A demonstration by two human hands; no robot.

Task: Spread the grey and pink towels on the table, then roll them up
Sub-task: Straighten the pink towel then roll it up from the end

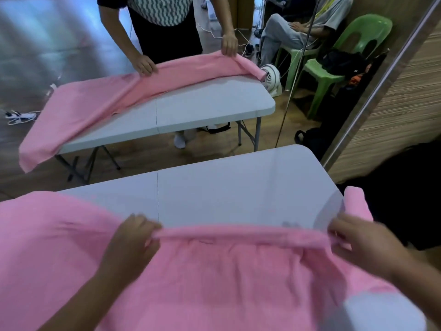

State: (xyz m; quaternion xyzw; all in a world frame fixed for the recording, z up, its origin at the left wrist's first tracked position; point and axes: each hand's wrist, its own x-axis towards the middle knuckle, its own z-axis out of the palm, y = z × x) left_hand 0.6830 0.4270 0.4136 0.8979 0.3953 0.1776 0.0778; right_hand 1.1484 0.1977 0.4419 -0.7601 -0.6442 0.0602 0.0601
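My worry is an uneven roll. My left hand and my right hand sit well apart on the far edge of the soft pink terry towel. If one turns faster than the other, the roll will likely taper and skew. The fold between my hands is thin and dips slightly, so a slack pull there could leave a loose, hollow core. Beyond my right hand the towel's end sticks out past the corner of the pale grey folding plastic table, curled upward with nothing under it. That overhang could drag the cloth sideways off the top. Left of my left hand the cloth looks lifted and bunched, not flat, so wrinkles there could get rolled in.

Both hands are closed on the towel, fingers curled over its far edge and gripping the narrow turned-over fold. The towel covers the near part of the table, under my wrists and back toward me, and bare tabletop begins just past my fingertips. It looks thick and matte, with shallow creases fanning from the fold toward me. Motion blur hides finer texture.

Below my right wrist is a pale grey blurred patch, and I cannot tell whether it is the grey towel.
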